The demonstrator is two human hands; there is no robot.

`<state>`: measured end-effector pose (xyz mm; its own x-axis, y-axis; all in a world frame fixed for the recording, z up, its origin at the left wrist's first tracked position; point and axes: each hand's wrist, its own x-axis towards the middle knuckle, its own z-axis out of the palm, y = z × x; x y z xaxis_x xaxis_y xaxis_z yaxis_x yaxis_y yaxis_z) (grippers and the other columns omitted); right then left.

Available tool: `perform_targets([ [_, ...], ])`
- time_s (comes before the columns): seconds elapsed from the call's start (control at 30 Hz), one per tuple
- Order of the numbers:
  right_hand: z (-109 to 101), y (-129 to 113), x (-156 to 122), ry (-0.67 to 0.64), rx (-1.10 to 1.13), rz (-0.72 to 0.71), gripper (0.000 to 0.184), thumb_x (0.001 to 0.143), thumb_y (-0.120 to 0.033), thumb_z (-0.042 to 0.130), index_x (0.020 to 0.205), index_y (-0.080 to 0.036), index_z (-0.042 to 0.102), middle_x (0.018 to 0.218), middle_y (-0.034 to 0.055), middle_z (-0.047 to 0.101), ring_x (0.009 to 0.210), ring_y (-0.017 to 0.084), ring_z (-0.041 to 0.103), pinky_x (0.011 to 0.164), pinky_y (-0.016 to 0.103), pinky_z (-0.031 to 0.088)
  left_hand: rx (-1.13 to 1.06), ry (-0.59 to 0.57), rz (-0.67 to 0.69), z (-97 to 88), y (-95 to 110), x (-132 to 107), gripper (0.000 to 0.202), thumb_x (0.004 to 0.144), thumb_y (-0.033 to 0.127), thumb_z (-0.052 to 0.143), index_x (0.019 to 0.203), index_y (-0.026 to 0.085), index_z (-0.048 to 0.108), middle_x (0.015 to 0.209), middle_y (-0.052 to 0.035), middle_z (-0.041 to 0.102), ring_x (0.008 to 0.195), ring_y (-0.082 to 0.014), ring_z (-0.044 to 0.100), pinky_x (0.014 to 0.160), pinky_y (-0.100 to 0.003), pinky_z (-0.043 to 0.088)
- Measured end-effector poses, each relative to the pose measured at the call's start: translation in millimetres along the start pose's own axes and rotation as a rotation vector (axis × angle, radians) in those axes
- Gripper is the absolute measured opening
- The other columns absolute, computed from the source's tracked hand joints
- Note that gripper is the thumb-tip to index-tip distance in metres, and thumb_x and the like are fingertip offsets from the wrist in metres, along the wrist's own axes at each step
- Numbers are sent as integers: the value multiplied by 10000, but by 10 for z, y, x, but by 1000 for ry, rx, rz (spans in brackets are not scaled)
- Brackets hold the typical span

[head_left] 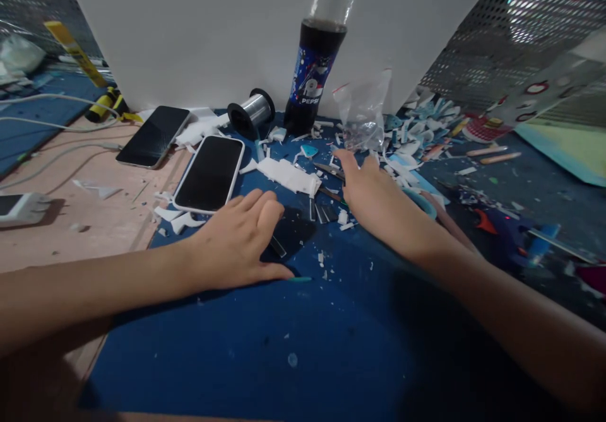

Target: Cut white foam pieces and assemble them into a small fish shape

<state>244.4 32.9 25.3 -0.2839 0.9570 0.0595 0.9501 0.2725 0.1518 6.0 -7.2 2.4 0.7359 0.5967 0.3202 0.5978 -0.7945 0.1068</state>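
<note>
My left hand (239,239) lies palm down on the blue mat (265,346), fingers stretched out flat beside a dark flat piece (293,229). A phone in a white case (209,173) sits just beyond it. My right hand (374,198) reaches forward over scattered white scraps, fingers extended toward thin metal tools (331,171) and a white foam piece (288,175). Neither hand holds anything I can see. A clear plastic bag (362,116) stands right behind the right fingertips.
A Pepsi bottle (315,72) stands at the back against a white board. A wire spool (250,113) and a second phone (154,135) lie at the back left. Blue and white offcuts, pencils and a glue gun (506,233) crowd the right side. Cables run along the left.
</note>
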Motion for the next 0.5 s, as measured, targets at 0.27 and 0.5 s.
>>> perform_targets([
  [0.27, -214, -95, -32, -177, 39, 83, 598, 939, -77, 293, 1511, -253, 297, 1105, 226, 518, 656, 212, 601, 513, 298, 427, -293, -122, -88, -1, 65, -37, 313, 880, 353, 573, 1033, 155, 384, 998, -112, 524, 863, -239, 554, 701, -379, 530],
  [0.5, -350, -8, -6, 107, 318, 60, 388, 976, -182, 358, 1309, -186, 558, 1028, 168, 615, 773, 249, 650, 667, 401, 529, -377, -149, -14, -61, -42, -42, 303, 888, 276, 551, 1088, 166, 351, 1049, -130, 531, 886, -226, 579, 708, -361, 544],
])
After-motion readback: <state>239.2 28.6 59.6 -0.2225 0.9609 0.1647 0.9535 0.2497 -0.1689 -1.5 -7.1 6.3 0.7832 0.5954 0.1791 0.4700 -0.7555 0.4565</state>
